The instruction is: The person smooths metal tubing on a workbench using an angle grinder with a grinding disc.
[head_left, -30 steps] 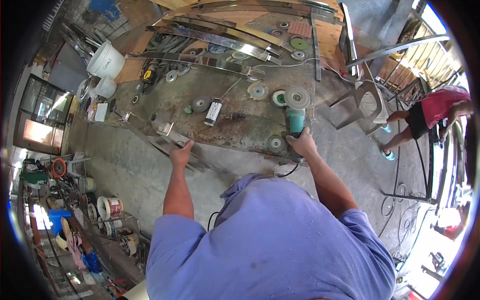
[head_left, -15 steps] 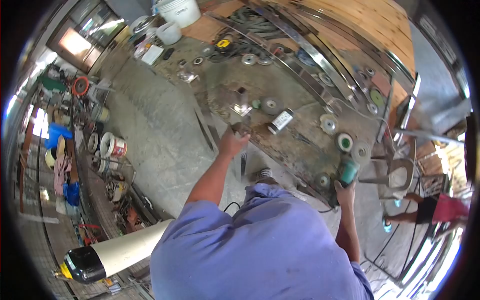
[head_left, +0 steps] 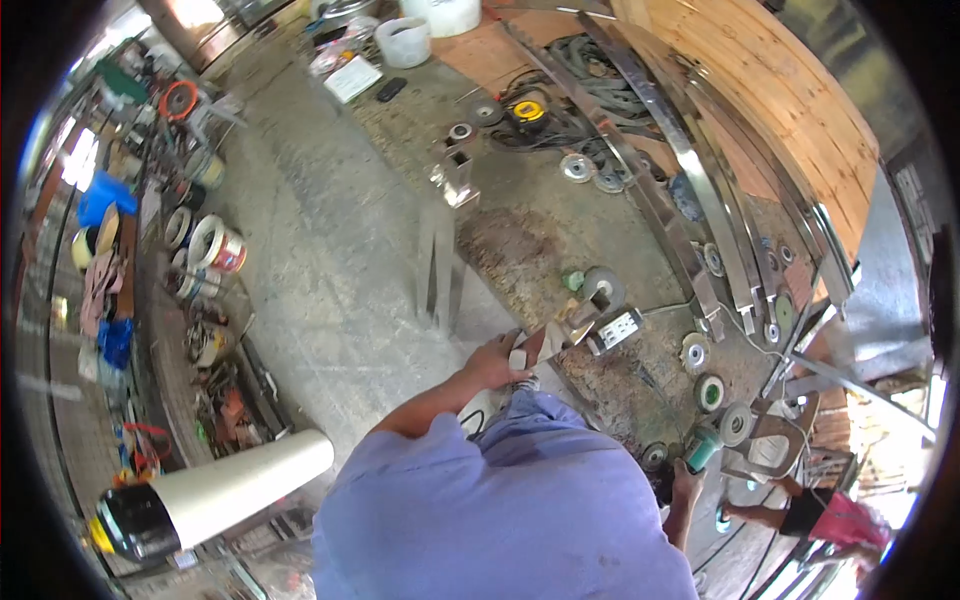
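Note:
My left hand (head_left: 495, 362) grips the near end of a shiny steel piece (head_left: 562, 330) that lies at the edge of the rusty workbench (head_left: 520, 235). My right hand (head_left: 688, 487) is closed around the body of a green angle grinder (head_left: 704, 447). The grinder's disc (head_left: 737, 424) rests at the bench's near corner. A white power strip (head_left: 617, 327) lies just beyond the steel piece. Several grinding discs, one of them (head_left: 604, 285), are scattered on the bench. My blue shirt hides both forearms below the wrists.
Long curved stainless strips (head_left: 690, 170) run along the bench's far side. A yellow tape measure (head_left: 527, 110), a white bucket (head_left: 405, 42) and a square tube offcut (head_left: 455, 175) sit further left. Paint cans (head_left: 215, 247) and a white cylinder (head_left: 215, 487) are on the floor. Another person (head_left: 830, 520) stands at the bottom right.
The view has swung left and rotated. My left hand has come back along the bench edge toward me with the steel piece. The right hand stays on the grinder.

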A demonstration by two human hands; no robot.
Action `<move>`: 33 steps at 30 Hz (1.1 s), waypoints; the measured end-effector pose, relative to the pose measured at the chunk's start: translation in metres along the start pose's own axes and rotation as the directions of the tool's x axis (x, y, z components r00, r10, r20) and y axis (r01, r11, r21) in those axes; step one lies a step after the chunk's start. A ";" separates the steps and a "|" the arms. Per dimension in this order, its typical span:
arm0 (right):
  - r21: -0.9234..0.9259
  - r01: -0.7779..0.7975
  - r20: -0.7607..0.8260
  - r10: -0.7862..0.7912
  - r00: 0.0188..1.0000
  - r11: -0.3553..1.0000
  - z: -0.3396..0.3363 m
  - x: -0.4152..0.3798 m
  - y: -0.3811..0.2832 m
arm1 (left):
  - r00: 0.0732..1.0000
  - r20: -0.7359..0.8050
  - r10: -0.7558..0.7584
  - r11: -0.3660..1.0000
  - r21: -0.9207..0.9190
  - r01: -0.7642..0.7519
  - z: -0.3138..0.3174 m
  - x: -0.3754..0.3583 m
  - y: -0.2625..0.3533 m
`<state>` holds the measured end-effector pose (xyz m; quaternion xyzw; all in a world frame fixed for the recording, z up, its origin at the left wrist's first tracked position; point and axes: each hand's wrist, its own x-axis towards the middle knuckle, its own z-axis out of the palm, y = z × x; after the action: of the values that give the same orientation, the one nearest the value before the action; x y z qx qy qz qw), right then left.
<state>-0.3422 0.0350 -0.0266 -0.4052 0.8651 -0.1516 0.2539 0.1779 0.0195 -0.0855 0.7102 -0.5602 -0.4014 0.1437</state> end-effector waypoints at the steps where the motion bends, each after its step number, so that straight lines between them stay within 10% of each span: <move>1: 0.031 -0.012 -0.018 0.013 1.000 0.999 0.002 0.000 0.002 | 0.999 -0.005 0.041 0.998 -0.040 -0.041 0.009 0.005 -0.009; 9: 0.063 -0.077 -0.027 0.079 0.996 0.995 0.002 -0.001 -0.003 | 0.993 0.116 -0.037 0.958 0.287 0.002 0.002 -0.001 -0.020; 12: 0.057 -0.035 0.000 0.035 0.999 0.998 0.009 0.020 0.015 | 0.794 0.589 -0.151 0.949 0.310 -0.050 -0.031 -0.005 -0.002; 15: 0.096 0.003 0.019 -0.005 1.000 0.995 -0.005 0.002 0.000 | 0.807 0.581 -0.106 0.940 0.323 -0.109 -0.042 -0.030 0.041; 21: -0.010 -0.024 -0.007 0.023 1.000 1.000 -0.004 0.017 -0.001 | 0.794 0.460 0.397 0.918 -0.205 -0.340 -0.038 -0.049 0.178; 27: 0.440 -0.137 0.232 0.035 0.972 0.888 -0.034 -0.007 -0.038 | 0.701 0.508 0.501 0.865 -0.313 -0.391 0.040 0.004 0.262; 33: 0.670 0.146 0.095 -0.279 0.956 0.728 -0.081 -0.042 -0.155 | 0.635 -0.011 0.773 0.476 -0.652 -0.590 0.098 0.060 0.372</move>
<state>-0.2686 -0.0252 0.1263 -0.3995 0.6761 -0.4342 0.4413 -0.1438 -0.1341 0.0707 0.2727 -0.6536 -0.5618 0.4275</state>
